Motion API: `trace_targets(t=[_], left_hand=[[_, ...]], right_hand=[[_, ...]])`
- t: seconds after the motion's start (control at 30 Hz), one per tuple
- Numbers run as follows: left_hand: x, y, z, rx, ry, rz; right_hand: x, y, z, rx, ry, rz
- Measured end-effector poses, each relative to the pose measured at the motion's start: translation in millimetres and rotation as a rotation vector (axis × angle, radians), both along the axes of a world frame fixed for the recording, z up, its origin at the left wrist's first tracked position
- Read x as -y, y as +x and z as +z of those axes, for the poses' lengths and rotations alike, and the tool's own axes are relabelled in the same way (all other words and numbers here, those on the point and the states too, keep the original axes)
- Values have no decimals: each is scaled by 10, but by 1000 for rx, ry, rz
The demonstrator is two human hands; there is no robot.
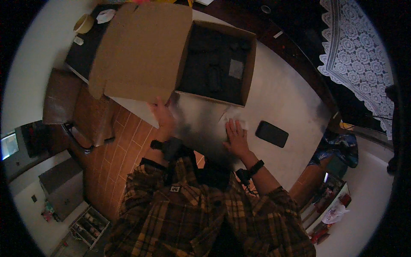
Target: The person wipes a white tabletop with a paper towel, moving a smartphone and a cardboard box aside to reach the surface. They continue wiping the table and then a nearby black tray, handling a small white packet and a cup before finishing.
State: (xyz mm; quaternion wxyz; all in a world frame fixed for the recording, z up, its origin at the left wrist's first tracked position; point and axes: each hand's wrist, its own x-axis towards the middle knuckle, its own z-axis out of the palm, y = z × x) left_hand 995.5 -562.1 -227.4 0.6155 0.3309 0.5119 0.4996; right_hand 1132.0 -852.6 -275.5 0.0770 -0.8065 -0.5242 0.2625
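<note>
An open cardboard box lies on a pale table, its large lid folded out to the left. Dark foam or similar dark contents fill it, with a pale label on them. My left hand is at the near edge of the lid, fingers partly hidden by it; whether it grips the cardboard is unclear. My right hand rests with its fingers on a crumpled white tissue or cloth on the table, below the box. To the right of that hand lies a black smartphone.
A brown chair stands left of the table. Beyond the lid, a dark surface holds a yellowish bowl and a white crumpled item. A white lace cloth hangs at the upper right.
</note>
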Motion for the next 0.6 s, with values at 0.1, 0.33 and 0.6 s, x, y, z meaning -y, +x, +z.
trace_targets(t=[0.1,0.33,0.6], left_hand=[[201,46,83,-310,299,-200],[551,69,297,-769,903,-577],[424,264,168,-715,630,-554]], right_hand=[[-14,4,-18,-5,6,-17],[-49,-31,-40,95,51,-26],[-70,-19,101,55,8,-17]])
